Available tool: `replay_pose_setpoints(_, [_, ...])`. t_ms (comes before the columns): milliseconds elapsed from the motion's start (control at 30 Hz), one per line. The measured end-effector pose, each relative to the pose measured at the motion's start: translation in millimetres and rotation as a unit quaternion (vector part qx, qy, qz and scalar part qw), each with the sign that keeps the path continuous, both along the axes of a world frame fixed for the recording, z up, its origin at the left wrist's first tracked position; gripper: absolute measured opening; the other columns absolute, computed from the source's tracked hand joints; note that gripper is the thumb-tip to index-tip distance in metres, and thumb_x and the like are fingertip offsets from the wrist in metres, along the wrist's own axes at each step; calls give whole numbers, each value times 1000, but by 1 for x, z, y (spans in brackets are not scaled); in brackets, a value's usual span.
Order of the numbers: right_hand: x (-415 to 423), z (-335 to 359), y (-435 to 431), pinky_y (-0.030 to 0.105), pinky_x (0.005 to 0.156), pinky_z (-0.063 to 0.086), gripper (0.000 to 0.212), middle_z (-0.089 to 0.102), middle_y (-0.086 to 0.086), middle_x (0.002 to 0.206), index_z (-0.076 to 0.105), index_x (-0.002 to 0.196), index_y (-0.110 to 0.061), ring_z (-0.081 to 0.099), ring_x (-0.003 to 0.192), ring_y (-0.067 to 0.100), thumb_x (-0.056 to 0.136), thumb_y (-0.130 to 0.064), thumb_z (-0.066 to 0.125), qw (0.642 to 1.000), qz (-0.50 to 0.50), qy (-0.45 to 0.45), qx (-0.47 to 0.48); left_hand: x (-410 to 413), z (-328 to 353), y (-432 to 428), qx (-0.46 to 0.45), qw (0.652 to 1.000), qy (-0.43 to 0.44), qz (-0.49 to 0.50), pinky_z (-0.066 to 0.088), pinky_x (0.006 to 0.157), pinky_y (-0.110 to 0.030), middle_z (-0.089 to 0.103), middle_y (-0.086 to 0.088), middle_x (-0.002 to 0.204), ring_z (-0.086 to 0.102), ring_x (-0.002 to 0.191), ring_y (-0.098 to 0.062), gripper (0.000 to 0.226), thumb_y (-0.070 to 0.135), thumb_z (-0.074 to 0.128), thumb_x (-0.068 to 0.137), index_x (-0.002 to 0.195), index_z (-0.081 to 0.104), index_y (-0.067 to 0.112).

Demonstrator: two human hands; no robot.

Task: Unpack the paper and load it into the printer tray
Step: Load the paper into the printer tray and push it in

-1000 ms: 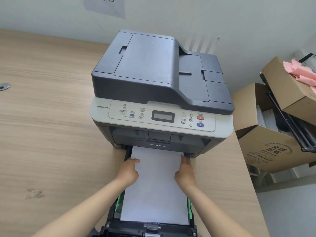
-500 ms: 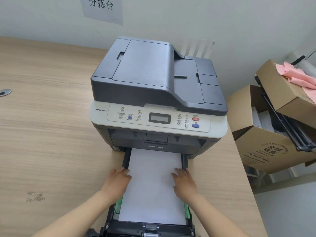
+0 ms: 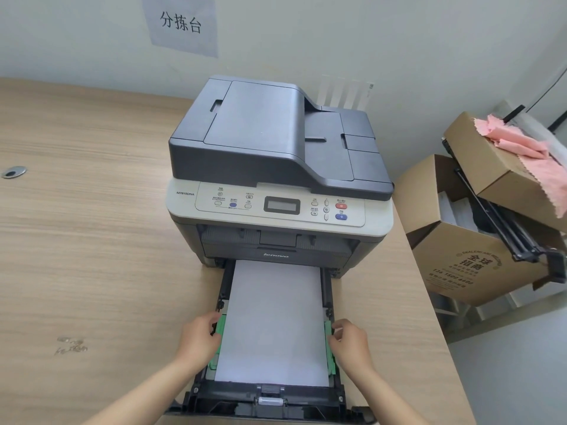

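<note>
A grey and white printer (image 3: 276,167) stands on the wooden desk (image 3: 92,240). Its black paper tray (image 3: 270,400) is pulled out toward me. A stack of white paper (image 3: 273,320) lies flat in the tray, its far end under the printer. My left hand (image 3: 201,338) pinches the green paper guide (image 3: 219,342) on the tray's left side. At the right side, my right hand (image 3: 349,340) has its fingertips on the other green guide (image 3: 329,348). Both guides sit against the paper's long edges.
Open cardboard boxes (image 3: 469,262) stand to the right of the desk, one holding pink cloth (image 3: 521,145) and black rails. A paper sign (image 3: 181,24) hangs on the wall behind. A metal cable grommet (image 3: 13,172) sits at the desk's left.
Both hands slid back toward me off the top of the paper and out to the tray's sides, where they now hold the green guides. The camera view tilted up slightly.
</note>
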State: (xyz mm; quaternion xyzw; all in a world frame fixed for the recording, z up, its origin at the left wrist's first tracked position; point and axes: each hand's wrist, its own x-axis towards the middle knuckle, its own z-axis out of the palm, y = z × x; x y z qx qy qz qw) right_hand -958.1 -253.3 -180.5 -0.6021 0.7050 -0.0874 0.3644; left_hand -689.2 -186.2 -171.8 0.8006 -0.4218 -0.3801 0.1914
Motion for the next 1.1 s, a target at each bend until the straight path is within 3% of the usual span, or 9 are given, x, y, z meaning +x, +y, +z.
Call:
replay_pose_setpoints(100, [3, 0, -1, 19, 70, 41, 31, 66, 11, 93, 59, 118, 0, 56, 83, 19, 88, 0, 49, 1000, -6, 13, 9, -4, 2, -4, 13, 999, 22, 32, 41, 104, -34, 52, -14, 138, 52, 121, -28, 48, -10, 42, 87, 133, 45, 2])
replay_pose_setpoints(167, [4, 0, -2, 20, 75, 43, 34, 66, 17, 112, 59, 120, 0, 61, 98, 24, 88, 1, 48, 1000, -15, 17, 17, -5, 2, -6, 17, 998, 39, 53, 39, 106, -36, 51, -16, 138, 49, 124, -30, 48, -11, 41, 87, 133, 44, 1])
replay_pose_setpoints(300, [5, -2, -3, 26, 91, 47, 37, 64, 18, 121, 59, 121, 0, 59, 112, 28, 87, 3, 45, 999, -37, 17, 27, -5, 1, -4, 15, 998, 39, 53, 42, 104, -37, 53, -13, 137, 51, 122, -29, 47, -9, 45, 88, 133, 45, 4])
replay_pose_setpoints(633, [9, -3, -5, 26, 86, 48, 39, 63, 19, 119, 59, 119, 1, 59, 110, 29, 84, 7, 44, 998, -41, 11, 40, -1, -3, -8, 20, 997, 63, 34, 43, 94, -30, 51, -11, 136, 51, 115, -25, 55, -15, 40, 82, 131, 47, 8])
replay_pose_setpoints(733, [7, -3, -8, 34, 88, 55, 39, 64, 16, 109, 59, 118, 1, 59, 99, 26, 82, 8, 44, 998, -29, 11, 49, 4, -3, -11, 16, 998, 53, 14, 45, 101, -35, 55, -13, 131, 51, 118, -27, 47, -10, 44, 85, 128, 49, 7])
replay_pose_setpoints(833, [3, -2, -10, 40, 89, 56, 38, 59, 13, 98, 59, 118, 1, 56, 93, 24, 83, 7, 43, 998, -10, 13, 58, 5, -1, -9, 13, 999, 36, -29, 44, 96, -29, 52, -14, 132, 52, 113, -24, 46, -10, 41, 87, 129, 49, 8])
replay_pose_setpoints(933, [-2, 0, -7, 28, 78, 51, 36, 57, 10, 95, 56, 120, -2, 55, 91, 22, 85, 3, 49, 998, 38, 23, 39, 7, 0, -1, 8, 996, 10, -87, 43, 89, -21, 48, -11, 134, 52, 114, -21, 44, -7, 46, 86, 126, 51, 11])
replay_pose_setpoints(1000, [-7, 3, -2, 20, 73, 41, 37, 54, 6, 97, 54, 121, -6, 51, 85, 17, 85, -2, 55, 996, 80, 26, 3, 10, 2, 8, -7, 991, -4, -131, 45, 94, -23, 48, -7, 131, 50, 117, -20, 38, -2, 52, 86, 122, 54, 13])
replay_pose_setpoints(1100, [-17, 10, 5, 10, 65, 39, 30, 56, -1, 95, 58, 116, -11, 52, 80, 13, 86, -7, 58, 982, 185, 17, -11, 18, 7, 23, -24, 977, -12, -210, 44, 99, -23, 50, 3, 122, 48, 117, -14, 30, 11, 57, 88, 118, 55, 18])
